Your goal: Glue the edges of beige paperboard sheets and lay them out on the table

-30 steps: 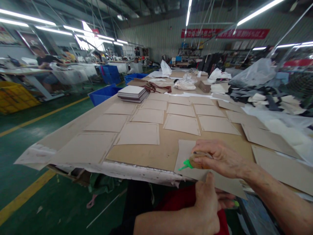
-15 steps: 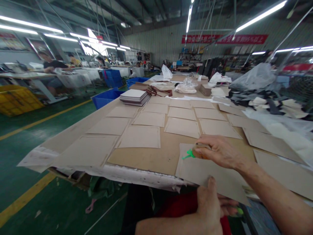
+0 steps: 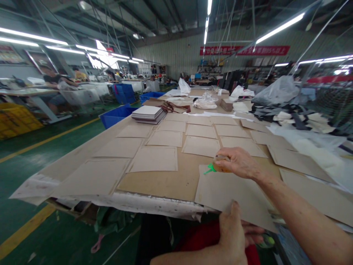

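Observation:
My right hand (image 3: 238, 162) is wrapped round a small amber glue bottle (image 3: 221, 165) with a bright green nozzle. The nozzle tip points left, at the upper left corner of a grey-beige board (image 3: 228, 189). At the board's near edge, my left hand (image 3: 234, 228) grips it, thumb on top and fingers underneath. The board overhangs the table's front edge. A thin line of glue seems to run down its left side. Rows of similar boards (image 3: 154, 159) lie flat on the brown tabletop (image 3: 162, 186) beyond and to the left.
A stack of boards (image 3: 147, 114) stands at the table's far left, near brown straps (image 3: 176, 107). Blue bins (image 3: 116, 115) are beside the table. Plastic bags (image 3: 277, 90) and dark scraps (image 3: 286, 114) cover the right side. A person (image 3: 53, 79) sits at the left.
The view has shifted slightly, so the table sits a little lower and further left. My right hand has moved the nozzle a little along the board's upper left corner; my left hand keeps its hold.

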